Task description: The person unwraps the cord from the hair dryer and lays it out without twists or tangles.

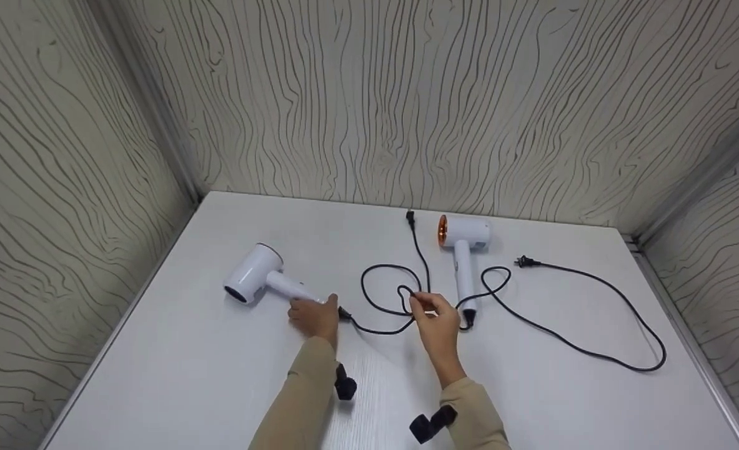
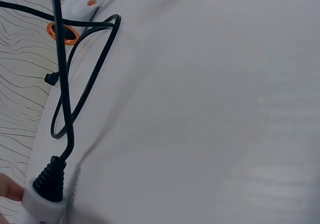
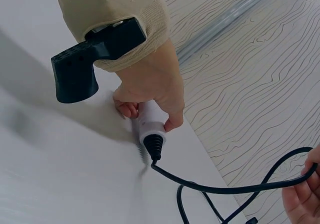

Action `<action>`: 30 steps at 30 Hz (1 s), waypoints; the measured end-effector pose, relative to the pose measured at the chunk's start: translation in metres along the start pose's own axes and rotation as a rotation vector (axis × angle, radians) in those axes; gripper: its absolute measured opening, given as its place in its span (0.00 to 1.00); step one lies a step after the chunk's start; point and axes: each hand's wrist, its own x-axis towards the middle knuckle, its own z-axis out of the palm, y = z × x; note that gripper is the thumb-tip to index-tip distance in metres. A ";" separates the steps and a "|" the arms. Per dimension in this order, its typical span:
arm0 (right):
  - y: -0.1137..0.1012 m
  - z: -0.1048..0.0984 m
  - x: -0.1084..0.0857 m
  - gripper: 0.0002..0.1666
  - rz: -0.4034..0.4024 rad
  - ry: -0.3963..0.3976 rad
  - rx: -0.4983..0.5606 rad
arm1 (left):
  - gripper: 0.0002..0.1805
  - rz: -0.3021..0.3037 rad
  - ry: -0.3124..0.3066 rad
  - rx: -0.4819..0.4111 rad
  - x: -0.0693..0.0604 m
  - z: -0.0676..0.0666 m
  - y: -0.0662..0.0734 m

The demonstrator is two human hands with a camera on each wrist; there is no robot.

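A white hair dryer (image 1: 289, 288) lies on the left of the table, its barrel pointing away from me. My left hand (image 1: 315, 317) grips the lower end of its handle, just above the black cord sleeve (image 3: 154, 145). Between thumb and fingers, my right hand (image 1: 439, 326) pinches this dryer's black cord (image 1: 381, 332), which loops beside it. In the right wrist view both hands show, with the cord running from the handle to the right hand (image 3: 306, 196). Only a fingertip (image 2: 11, 189) of the left hand appears in the left wrist view, at the handle end.
A second white hair dryer (image 1: 464, 269) with an orange rim lies right of my right hand. Its black cord (image 1: 569, 342) sweeps across the table's right side to a plug (image 1: 525, 261). Another plug (image 1: 410, 217) lies near the back edge. Patterned walls (image 1: 369, 106) enclose the white table (image 1: 169, 350).
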 end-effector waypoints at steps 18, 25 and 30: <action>0.002 0.009 -0.009 0.08 0.092 -0.115 0.108 | 0.35 0.196 -0.133 0.062 0.018 -0.012 -0.001; 0.004 0.016 -0.015 0.11 0.104 -0.232 0.108 | 0.32 0.291 -0.181 0.083 0.032 -0.020 -0.001; 0.005 0.025 -0.022 0.13 0.093 -0.328 0.140 | 0.30 0.348 -0.194 0.087 0.045 -0.026 -0.002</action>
